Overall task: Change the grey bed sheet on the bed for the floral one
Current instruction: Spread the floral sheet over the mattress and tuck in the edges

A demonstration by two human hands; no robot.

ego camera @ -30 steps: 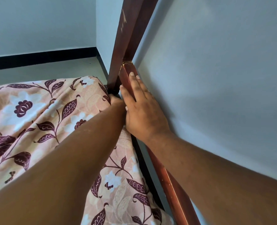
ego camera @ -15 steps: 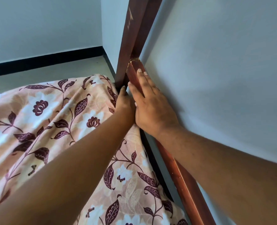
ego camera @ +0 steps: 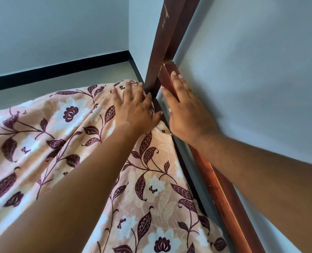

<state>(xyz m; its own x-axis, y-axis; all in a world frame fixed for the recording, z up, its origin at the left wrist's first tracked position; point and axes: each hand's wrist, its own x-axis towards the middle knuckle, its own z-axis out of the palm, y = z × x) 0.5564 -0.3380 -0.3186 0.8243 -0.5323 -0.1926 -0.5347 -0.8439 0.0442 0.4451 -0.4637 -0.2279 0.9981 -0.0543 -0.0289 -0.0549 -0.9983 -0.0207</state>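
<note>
Ahead of you on the left stands a plain pale blue-grey painted wall (ego camera: 51, 33). A glossy black skirting band (ego camera: 60, 70) runs along its foot and turns at the room corner. Below the band you see a strip of dull grey-green floor (ego camera: 89, 75). On your right, a second pale painted wall (ego camera: 252, 79) fills the view.

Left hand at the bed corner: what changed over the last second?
The left hand came up out of the gap beside the dark wooden bedpost and now lies flat, fingers spread, on the peach floral bed sheet. The right hand stays resting on the reddish wooden side rail.
</note>
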